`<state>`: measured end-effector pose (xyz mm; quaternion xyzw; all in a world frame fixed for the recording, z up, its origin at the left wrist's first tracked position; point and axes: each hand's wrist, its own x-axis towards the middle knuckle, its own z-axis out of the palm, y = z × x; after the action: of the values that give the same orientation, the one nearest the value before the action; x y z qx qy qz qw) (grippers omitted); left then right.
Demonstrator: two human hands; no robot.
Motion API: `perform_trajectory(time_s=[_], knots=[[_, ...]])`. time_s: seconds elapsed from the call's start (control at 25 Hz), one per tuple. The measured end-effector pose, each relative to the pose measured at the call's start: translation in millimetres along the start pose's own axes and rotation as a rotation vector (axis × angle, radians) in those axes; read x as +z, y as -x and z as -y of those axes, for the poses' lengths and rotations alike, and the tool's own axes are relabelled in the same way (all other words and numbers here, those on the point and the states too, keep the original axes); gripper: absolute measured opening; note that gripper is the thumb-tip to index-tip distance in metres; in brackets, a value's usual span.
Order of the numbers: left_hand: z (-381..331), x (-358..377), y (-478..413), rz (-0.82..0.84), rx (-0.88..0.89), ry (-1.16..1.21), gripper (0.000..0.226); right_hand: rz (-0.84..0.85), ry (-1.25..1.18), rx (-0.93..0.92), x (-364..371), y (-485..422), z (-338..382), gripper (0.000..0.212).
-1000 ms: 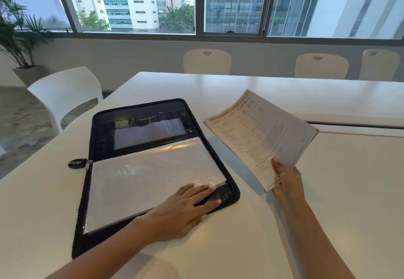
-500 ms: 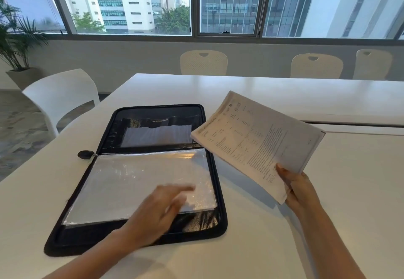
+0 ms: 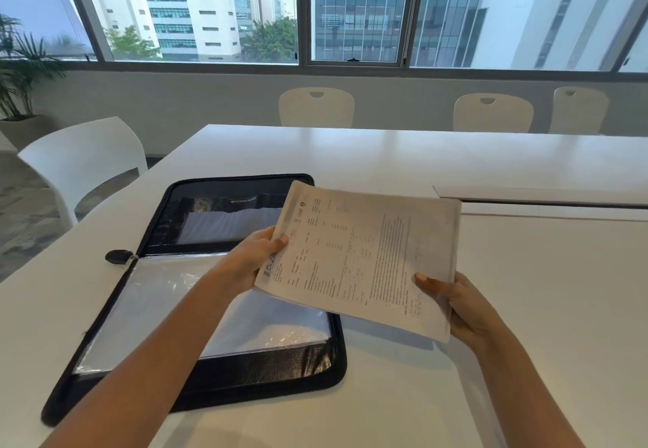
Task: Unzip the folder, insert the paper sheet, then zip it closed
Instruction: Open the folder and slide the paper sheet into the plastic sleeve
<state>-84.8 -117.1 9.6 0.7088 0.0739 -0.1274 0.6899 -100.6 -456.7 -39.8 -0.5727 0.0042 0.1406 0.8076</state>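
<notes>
Between both hands (image 3: 354, 272), the paper sheet (image 3: 361, 258)

We cannot read the small print on the paper sheet (image 3: 361, 258); it hides the folder (image 3: 196, 388)'s right edge and our fingers beneath.

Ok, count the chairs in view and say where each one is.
4. One white chair stands at the table's left side, near the potted plant. Three more line the far edge: one centre, two right. Others may sit outside the frame.
</notes>
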Motion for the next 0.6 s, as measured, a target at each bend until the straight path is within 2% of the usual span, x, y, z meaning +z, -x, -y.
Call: perform_trajectory(time_s=[0.2,0.4,0.6], knots=[[9,13,0,-0.116,0.051,0.063,0.024,0.014,-0.002,0.002,-8,-8,10,0.052],[7,23,3,-0.125,0.008,0.09,0.021,-0.08,0.115,0.043,-23,-14,26,0.03],[13,30,6,-0.222,0.077,-0.172,0.011,-0.092,0.086,0.064,-45,-12,41,0.021]])
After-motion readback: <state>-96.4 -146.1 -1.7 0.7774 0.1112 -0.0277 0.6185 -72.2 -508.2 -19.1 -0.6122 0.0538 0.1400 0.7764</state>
